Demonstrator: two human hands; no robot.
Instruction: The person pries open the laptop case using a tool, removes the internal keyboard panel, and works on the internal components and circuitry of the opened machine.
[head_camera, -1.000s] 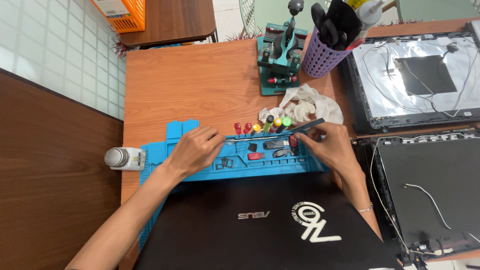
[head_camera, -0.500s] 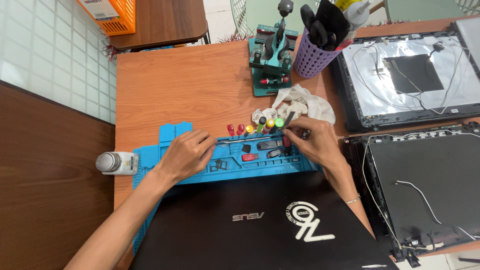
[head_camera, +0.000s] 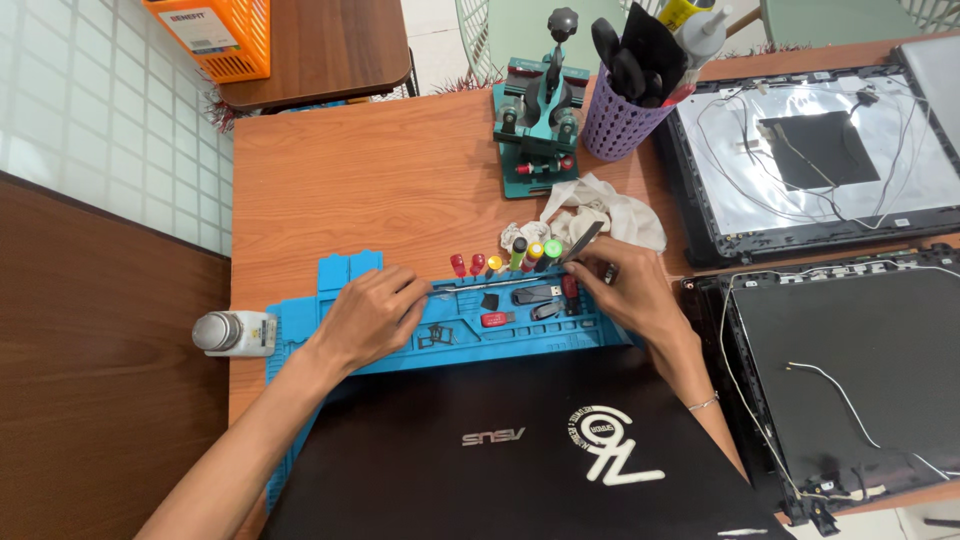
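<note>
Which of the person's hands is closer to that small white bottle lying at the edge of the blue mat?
The left hand. It rests on the blue mat just right of the white bottle; the right hand is much farther right.

Blue tray mat (head_camera: 340, 280) under the fingers (head_camera: 415, 292) of both hands. Beyond the fingertips, a row of caps (head_camera: 505, 262): red, red, orange, green, yellow, light green. Between the fingers, small black and red parts (head_camera: 535, 295). White cloth (head_camera: 610, 210) past the right fingers. Teal vise (head_camera: 540, 130), purple dotted cup (head_camera: 620, 125). Orange-brown wood-grain counter (head_camera: 380, 190). Black laptop lid (head_camera: 520, 450) with white emblem. Orange basket (head_camera: 215, 35).
</note>
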